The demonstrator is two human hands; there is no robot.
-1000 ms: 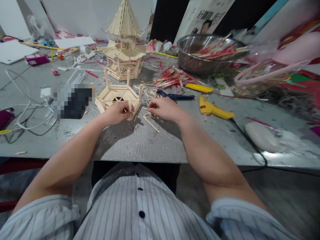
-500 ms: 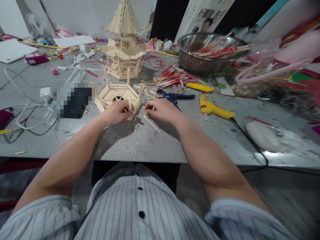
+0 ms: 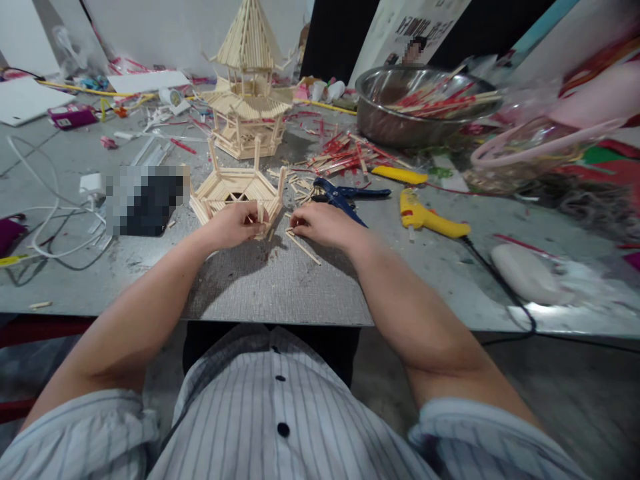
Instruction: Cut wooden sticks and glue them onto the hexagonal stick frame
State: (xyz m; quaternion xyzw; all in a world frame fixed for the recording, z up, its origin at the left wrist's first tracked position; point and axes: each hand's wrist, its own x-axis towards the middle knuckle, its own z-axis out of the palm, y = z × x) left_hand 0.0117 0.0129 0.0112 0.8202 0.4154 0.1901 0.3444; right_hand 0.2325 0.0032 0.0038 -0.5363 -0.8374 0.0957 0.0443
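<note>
A six-sided frame of pale wooden sticks (image 3: 235,180) lies on the grey table, with short posts standing at its corners. My left hand (image 3: 240,223) is closed on a post at the frame's near right corner. Just right of the frame, my right hand (image 3: 313,223) rests low over the table, its fingertips together at the end of a small loose stick. Whether they grip it is hard to make out. A longer loose stick (image 3: 305,249) lies below those fingers. Blue pliers (image 3: 345,193) lie behind my right hand, partly covered by it.
Behind the frame stands a tiered stick pagoda (image 3: 247,100). A steel bowl (image 3: 385,127) of red-wrapped sticks is at the back right, near a yellow knife (image 3: 399,175) and a yellow glue gun (image 3: 430,220) with a black cord. A dark phone (image 3: 150,207) lies left.
My right hand has shifted slightly down toward the loose sticks, and its fingertips have drawn closer together. My left hand stays at the same post.
</note>
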